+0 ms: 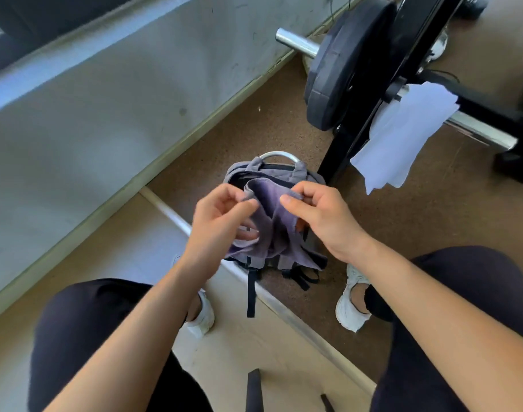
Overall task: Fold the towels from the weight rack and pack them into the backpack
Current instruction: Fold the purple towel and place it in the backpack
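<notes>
A purple-grey towel [273, 224] hangs between both hands over the floor. My left hand [221, 218] pinches its upper left edge and my right hand [322, 215] pinches its upper right edge. Directly below the towel stands a grey backpack [284, 171] with its top zipper open; the cloth hides most of its front. A white towel [402, 135] is draped over the barbell bar [480, 129] on the black weight rack [343, 144] at the right, beyond my right hand.
A black weight plate [340, 63] sits on the bar at upper right. A grey wall [105, 99] runs along the left. My knees and white shoes [350, 304] flank the backpack. A raised light platform edge [171, 212] crosses the brown floor.
</notes>
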{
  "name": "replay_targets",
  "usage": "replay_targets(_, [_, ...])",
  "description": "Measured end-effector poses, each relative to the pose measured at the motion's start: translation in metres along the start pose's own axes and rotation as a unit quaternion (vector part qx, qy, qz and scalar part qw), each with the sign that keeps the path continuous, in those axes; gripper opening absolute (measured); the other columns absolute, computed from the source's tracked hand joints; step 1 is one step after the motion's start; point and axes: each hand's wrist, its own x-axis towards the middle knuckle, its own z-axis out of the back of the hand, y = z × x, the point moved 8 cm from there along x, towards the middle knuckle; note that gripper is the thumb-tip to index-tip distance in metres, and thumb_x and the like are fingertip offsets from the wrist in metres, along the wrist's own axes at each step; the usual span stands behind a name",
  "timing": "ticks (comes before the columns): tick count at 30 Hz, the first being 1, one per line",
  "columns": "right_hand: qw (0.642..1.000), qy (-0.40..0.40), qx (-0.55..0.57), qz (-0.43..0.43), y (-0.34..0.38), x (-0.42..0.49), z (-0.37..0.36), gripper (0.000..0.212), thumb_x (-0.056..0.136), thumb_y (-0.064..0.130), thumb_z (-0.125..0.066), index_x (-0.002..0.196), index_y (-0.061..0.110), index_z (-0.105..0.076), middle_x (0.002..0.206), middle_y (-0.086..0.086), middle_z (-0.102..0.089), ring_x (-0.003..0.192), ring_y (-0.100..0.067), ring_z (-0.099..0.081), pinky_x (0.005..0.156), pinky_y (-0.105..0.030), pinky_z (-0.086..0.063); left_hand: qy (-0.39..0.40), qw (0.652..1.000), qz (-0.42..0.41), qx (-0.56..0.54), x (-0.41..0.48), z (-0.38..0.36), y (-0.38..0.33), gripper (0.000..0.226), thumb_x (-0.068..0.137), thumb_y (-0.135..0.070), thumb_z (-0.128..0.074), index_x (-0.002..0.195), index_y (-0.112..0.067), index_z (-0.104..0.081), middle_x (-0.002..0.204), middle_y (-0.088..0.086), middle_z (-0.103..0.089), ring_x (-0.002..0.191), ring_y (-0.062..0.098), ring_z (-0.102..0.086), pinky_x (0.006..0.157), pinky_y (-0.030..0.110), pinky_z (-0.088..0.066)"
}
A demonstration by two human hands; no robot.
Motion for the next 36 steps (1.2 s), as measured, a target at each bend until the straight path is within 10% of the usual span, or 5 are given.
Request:
replay_targets(18, [0.978, 0.035, -0.205, 0.024, -0.019, 0.037, 0.000, 0.025, 0.082, 0.031, -0.081, 0.093, 0.016, -0.064, 0.082, 0.004, -0.067, 0.078, -0.011, -0.063, 0.071, -0.030, -0.051, 0.171, 0.983, -0.020, 0.071, 0.052, -0.035, 0.019, 0.009, 0.090, -0.002, -0.075, 0.096, -0.006, -0.080, 0.092, 0.007, -0.079, 0.088, 0.014, -0.072, 0.081, 0.029, -0.059])
replay_targets(23, [0.987, 0.117, -0.107, -0.013, -0.021, 0.039, -0.004, 0.007, 0.089, 0.010, -0.074, 0.091, 0.005, -0.069, 0.081, -0.006, -0.068, 0.076, -0.009, -0.060, 0.075, -0.028, -0.049, 0.082, 0.994, -0.003, 0.066, 0.074, 0.000, 0.018, 0.021, 0.070, -0.001, -0.066, 0.083, -0.015, -0.075, 0.083, 0.010, -0.074, 0.083, 0.021, -0.068, 0.074, 0.029, -0.054])
replay_targets(28, [0.962, 0.226, 0.115, -0.106, -0.022, 0.025, -0.015, 0.018, 0.097, 0.004, -0.060, 0.110, -0.008, -0.058, 0.102, -0.019, -0.061, 0.099, -0.029, -0.057, 0.089, -0.038, -0.048, 0.122, 0.972, 0.109, 0.171, 0.082, 0.029, 0.060, 0.079, 0.058, -0.010, -0.065, 0.137, -0.015, -0.058, 0.123, 0.008, -0.067, 0.100, 0.017, -0.066, 0.082, 0.025, -0.055])
replay_targets(31, [0.946, 0.229, 0.193, -0.122, -0.018, 0.023, -0.015, 0.026, 0.098, 0.006, -0.056, 0.123, -0.003, -0.054, 0.114, -0.019, -0.056, 0.108, -0.030, -0.053, 0.094, -0.038, -0.047, 0.260, 0.950, 0.115, 0.128, 0.064, 0.007, 0.070, 0.051, 0.064, -0.001, -0.071, 0.115, -0.005, -0.070, 0.103, 0.007, -0.073, 0.092, 0.017, -0.068, 0.087, 0.031, -0.055])
replay_targets(36, [0.961, 0.159, 0.173, -0.147, -0.027, 0.027, 0.004, 0.034, 0.102, 0.006, -0.052, 0.134, -0.003, -0.050, 0.131, -0.025, -0.061, 0.120, -0.031, -0.060, 0.100, -0.049, -0.050, 0.219, 0.972, 0.072, 0.046, 0.064, 0.013, 0.058, 0.028, 0.071, -0.006, -0.081, 0.099, -0.004, -0.077, 0.097, 0.011, -0.077, 0.092, 0.021, -0.071, 0.092, 0.040, -0.056])
